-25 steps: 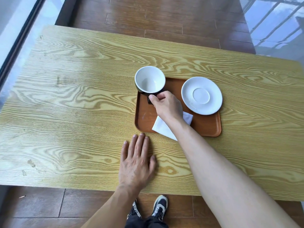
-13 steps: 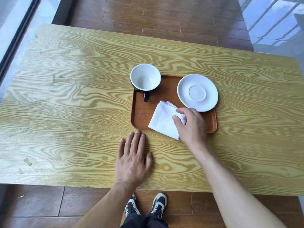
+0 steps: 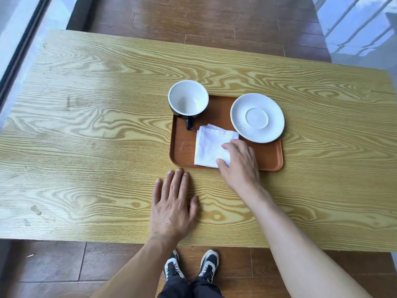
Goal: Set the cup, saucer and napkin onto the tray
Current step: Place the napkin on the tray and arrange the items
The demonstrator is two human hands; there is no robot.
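Observation:
A brown tray [image 3: 182,147] lies on the wooden table [image 3: 86,147]. A cup [image 3: 188,97], dark outside and white inside, stands on its far left corner with the handle pointing toward me. The white saucer [image 3: 257,117] rests on the far right part, its rim reaching over the tray's edge. A folded white napkin [image 3: 209,145] lies flat in the tray's near middle. My right hand [image 3: 240,164] holds the napkin's right edge between thumb and fingers. My left hand [image 3: 173,205] lies flat on the table just in front of the tray, holding nothing.
The table's near edge runs just above my shoes [image 3: 191,265]. Dark wooden floor [image 3: 214,22] surrounds the table. A glass wall with a dark frame [image 3: 19,50] runs along the left, and a window [image 3: 365,24] is at the far right.
My right hand let go of the cup's handle, moved back to the napkin and turned it square, so it now lies fully on the tray. My left hand stayed put.

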